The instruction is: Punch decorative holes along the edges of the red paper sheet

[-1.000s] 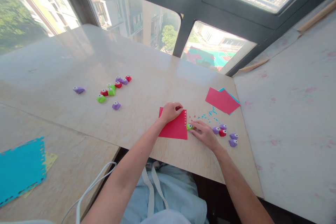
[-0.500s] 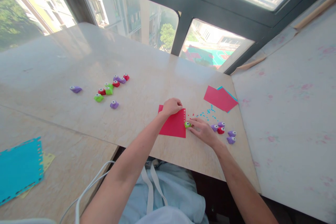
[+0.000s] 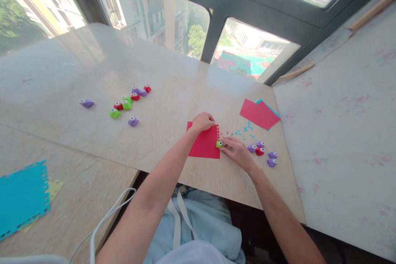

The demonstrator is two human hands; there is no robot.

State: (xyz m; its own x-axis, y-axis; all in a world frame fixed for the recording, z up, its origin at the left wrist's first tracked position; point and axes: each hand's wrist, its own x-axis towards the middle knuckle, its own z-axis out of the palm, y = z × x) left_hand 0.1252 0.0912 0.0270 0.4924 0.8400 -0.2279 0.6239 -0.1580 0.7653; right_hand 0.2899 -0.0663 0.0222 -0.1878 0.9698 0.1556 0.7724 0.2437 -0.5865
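Left hand: your left hand (image 3: 202, 122) rests curled, fingers together, pressing down on the far edge of the red paper sheet (image 3: 204, 147), holding it flat on the worktop (image 3: 173, 90).
Right hand: your right hand (image 3: 238, 153) has its fingertips closed around the small green punch (image 3: 219, 144), gripping it at the sheet's right edge.
Red paper sheet: it lies flat near the worktop's near edge, toward the right end; a row of small holes runs along its right edge, just above the green punch.
Green punch: it sits astride the sheet's right edge, touching the paper.
Paper bits: tiny red and blue scraps (image 3: 241, 133) lie scattered on the worktop just right of the sheet.
Nearby punches: a purple and red cluster (image 3: 262, 152) sits just beyond your right hand, toward the right edge.
Spare sheets: a red sheet over a blue one (image 3: 259, 113) lies near the far right corner.
Far group: more punches (image 3: 128, 103) are well apart, toward the worktop's left.
Blue punched sheet: it (image 3: 21, 198) lies on the lower worktop at your left.
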